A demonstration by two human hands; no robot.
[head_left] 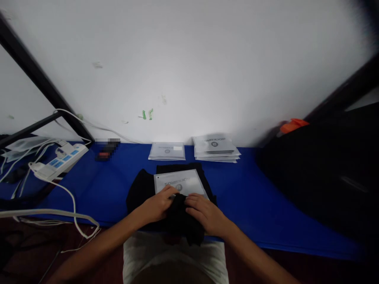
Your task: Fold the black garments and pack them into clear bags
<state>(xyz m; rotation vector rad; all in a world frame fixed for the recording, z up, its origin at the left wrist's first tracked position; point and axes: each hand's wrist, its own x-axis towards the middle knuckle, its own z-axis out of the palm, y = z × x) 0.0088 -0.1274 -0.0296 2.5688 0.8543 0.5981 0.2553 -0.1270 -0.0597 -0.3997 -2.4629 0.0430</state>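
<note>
A bunched piece of black cloth [185,221] hangs between my hands at the table's front edge. My left hand [160,204] is closed at its left side, with fingertips over the lower edge of a frosted plastic bag [185,181] printed "ROCKBROS". My right hand [205,213] grips the cloth from the right, fingers curled onto its top beside the bag's lower edge. More folded black cloth [139,189] lies under the bag. How much cloth is inside the bag, if any, is hidden by my hands.
Behind lie a single frosted bag [161,152] and a stack of similar bags [214,148] on the blue table cover [237,193]. At left are a white power strip [63,159], loose cables and a dark, partly blurred object [103,154]. A large black mass [319,177] fills the right.
</note>
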